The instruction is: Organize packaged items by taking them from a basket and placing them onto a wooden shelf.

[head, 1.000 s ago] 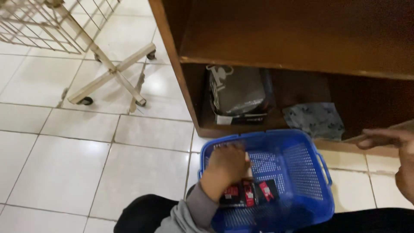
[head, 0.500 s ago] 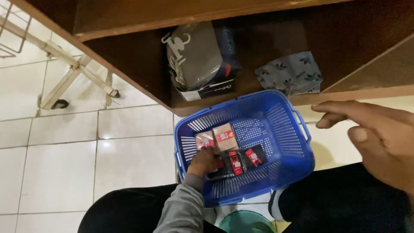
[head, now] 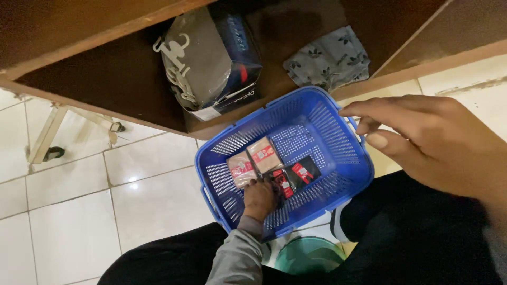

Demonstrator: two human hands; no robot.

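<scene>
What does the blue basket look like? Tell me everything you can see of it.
The blue basket is plastic, rectangular, with slotted walls and a perforated bottom. It sits upright on the tiled floor below a wooden shelf. Small flat packets, tan and black with red, lie inside. The left hand reaches into it; the right hand hovers at its rim.

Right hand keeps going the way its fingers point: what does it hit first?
Probably the far rim of the blue basket. The right hand points left with its fingertips at the basket's right handle, seemingly above the rim, so depth is unclear; it might pass over.
</scene>
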